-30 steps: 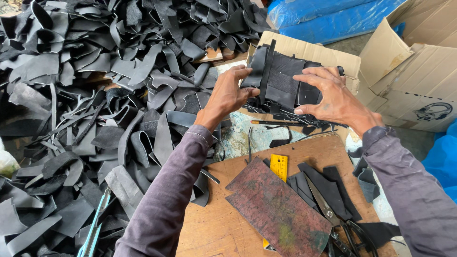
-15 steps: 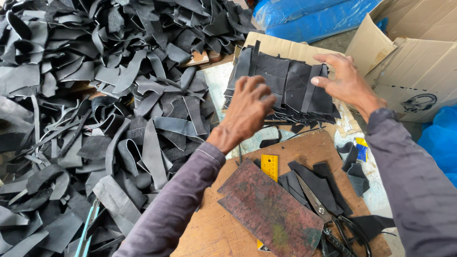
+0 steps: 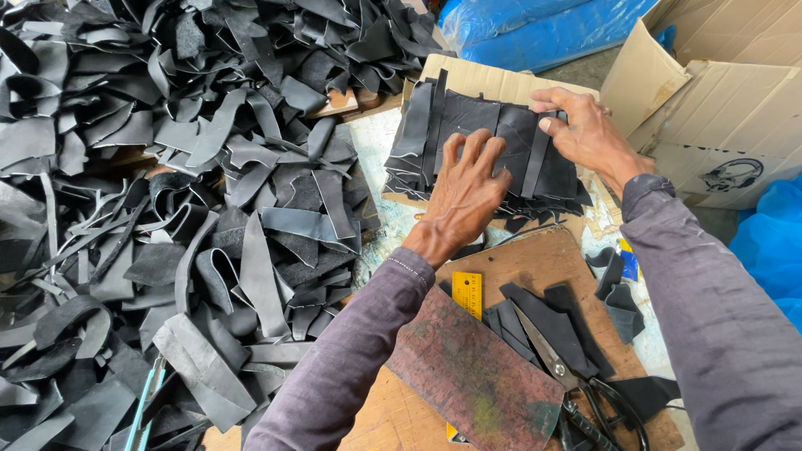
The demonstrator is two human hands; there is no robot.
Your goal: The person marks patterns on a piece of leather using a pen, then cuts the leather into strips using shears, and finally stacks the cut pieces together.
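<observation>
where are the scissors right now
The scissors lie at the lower right of the head view on the wooden board, beside the rusty metal plate, below the right hand.

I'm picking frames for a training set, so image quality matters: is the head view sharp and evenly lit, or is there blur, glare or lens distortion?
Head view: soft, even daylight with only faint shadows; no glare beyond a mild sheen on the blue plastic sheet; left hand, right hand and the stack of black cut pieces look sharp; the wide lens bends the edges somewhat.

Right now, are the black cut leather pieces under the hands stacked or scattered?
Stacked: black cut leather pieces lie layered, left hand flat on top.
</observation>
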